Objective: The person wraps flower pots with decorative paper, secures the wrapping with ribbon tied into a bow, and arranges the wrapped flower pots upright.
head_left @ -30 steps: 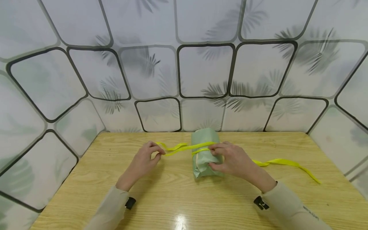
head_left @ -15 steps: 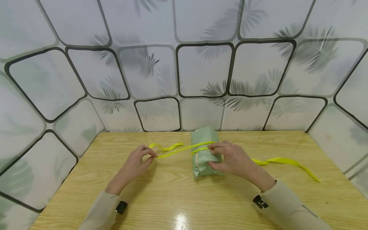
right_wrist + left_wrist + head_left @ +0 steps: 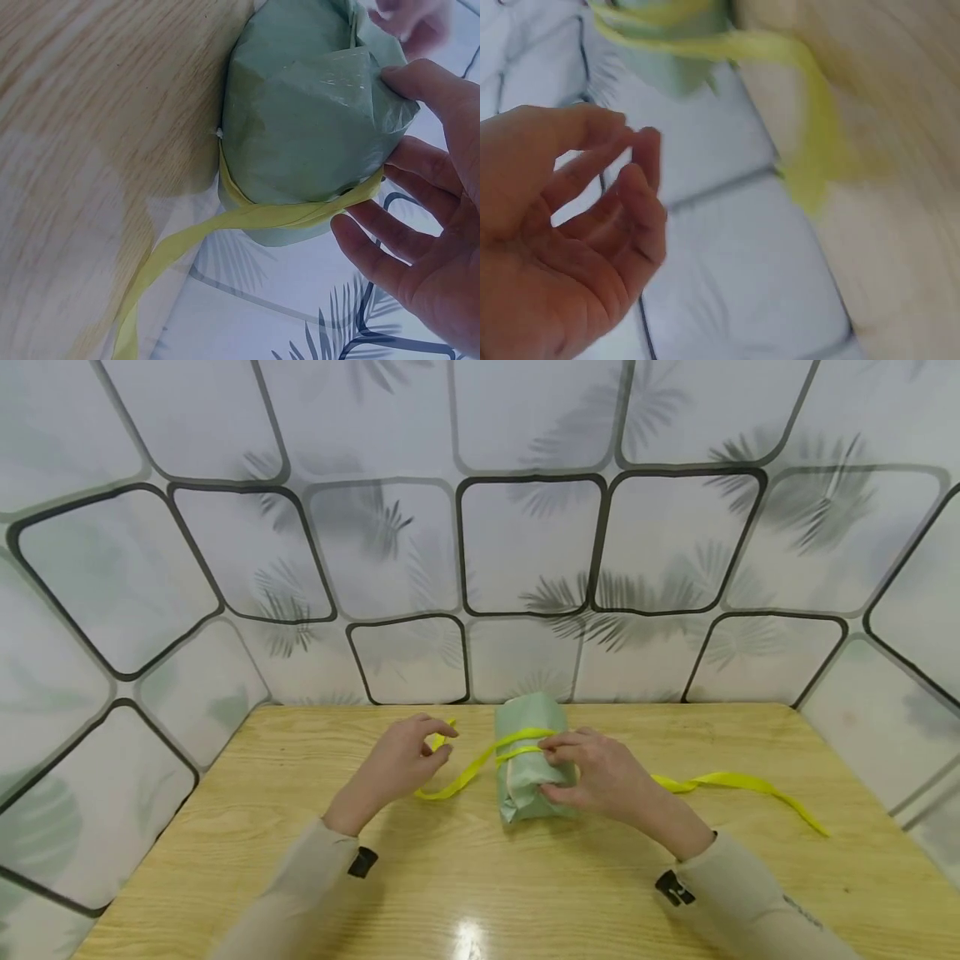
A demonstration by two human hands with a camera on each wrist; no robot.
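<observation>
A package wrapped in pale green paper (image 3: 528,793) lies on the table with yellow ribbon (image 3: 517,739) around its middle. My right hand (image 3: 609,781) grips the package from the right side. In the right wrist view, the thumb presses the folded paper (image 3: 330,97) while fingertips hold the ribbon (image 3: 262,216) at the package's edge. My left hand (image 3: 397,760) is raised left of the package, fingers loosely bent. Nothing sits between its fingers in the left wrist view, where a slack ribbon tail (image 3: 814,112) hangs apart from the hand (image 3: 562,240).
Another ribbon tail (image 3: 738,781) stretches over the wooden table (image 3: 465,877) to the right, behind my right wrist. Along the table's far edge stands a pale patterned backdrop (image 3: 525,543), which continues on both sides.
My left hand drew the ribbon to the left, then let go and moved back right and upward. The left tail has gone slack. My right hand keeps its hold.
</observation>
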